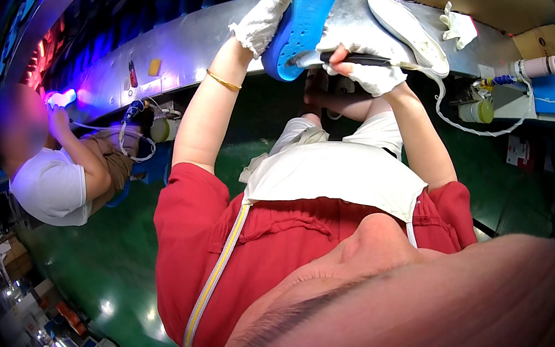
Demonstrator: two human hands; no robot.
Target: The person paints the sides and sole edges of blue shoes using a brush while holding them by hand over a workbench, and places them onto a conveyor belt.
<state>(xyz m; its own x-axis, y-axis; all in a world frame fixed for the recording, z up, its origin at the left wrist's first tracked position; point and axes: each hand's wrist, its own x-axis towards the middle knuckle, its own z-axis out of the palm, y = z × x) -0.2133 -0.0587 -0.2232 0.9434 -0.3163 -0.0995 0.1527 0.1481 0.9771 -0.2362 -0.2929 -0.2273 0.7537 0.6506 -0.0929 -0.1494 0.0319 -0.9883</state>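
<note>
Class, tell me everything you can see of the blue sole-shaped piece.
The blue sole-shaped piece is long and bright blue, rounded at its lower end, and looks like moulded rubber or foam. Its visible face shows small round dots low down and ridged lines higher up; its top leaves the picture. It is tilted, leaning right toward the top. The gloved left hand holds its left edge. The tip of a black-handled tool in the right hand overlaps its lower end; contact is unclear.

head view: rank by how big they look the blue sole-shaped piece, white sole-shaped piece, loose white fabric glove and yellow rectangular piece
Largest to smallest:
1. Blue sole-shaped piece, though the picture's top edge crops it
2. White sole-shaped piece
3. Loose white fabric glove
4. Yellow rectangular piece
</note>
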